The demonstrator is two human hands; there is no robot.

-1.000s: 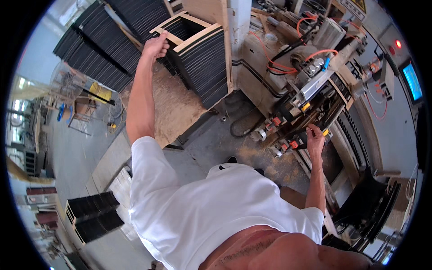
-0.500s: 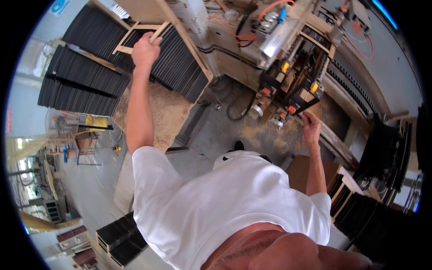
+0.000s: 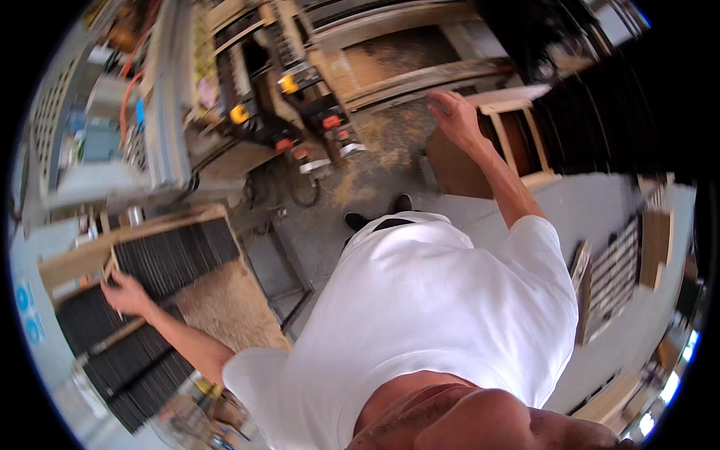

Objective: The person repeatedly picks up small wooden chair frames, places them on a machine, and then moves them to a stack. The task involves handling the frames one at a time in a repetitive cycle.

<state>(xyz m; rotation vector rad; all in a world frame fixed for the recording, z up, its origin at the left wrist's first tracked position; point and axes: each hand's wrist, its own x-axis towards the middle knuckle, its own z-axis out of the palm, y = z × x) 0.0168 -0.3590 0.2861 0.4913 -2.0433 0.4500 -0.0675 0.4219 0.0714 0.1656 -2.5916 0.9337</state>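
At the left, my left hand [image 3: 129, 294] is at the end of a row of black slats, its fingers closed around a pale wooden frame [image 3: 113, 259] seen almost edge-on. Motion blur softens the fingertips. The row of black slats [image 3: 176, 259] leans on a board-topped stand, its bare board [image 3: 217, 300] showing beside the row. My right hand [image 3: 454, 118] is raised at the upper right with nothing in it, its fingers loosely apart. Just right of it stands another pale wooden frame [image 3: 534, 139], in front of a dark stack [image 3: 600, 112].
A machine [image 3: 300, 97] with twin rails, yellow knobs and red parts stands ahead. Sawdust [image 3: 367, 161] covers the floor near my shoes [image 3: 379, 211]. A brown panel [image 3: 457, 165] stands below my right hand. A slatted rack [image 3: 613, 281] lies farther right.
My view has turned to the right, so the machine and left stand sit farther left. My right hand has moved from beside the machine toward the right-hand frame. My left hand stays at its wooden frame.
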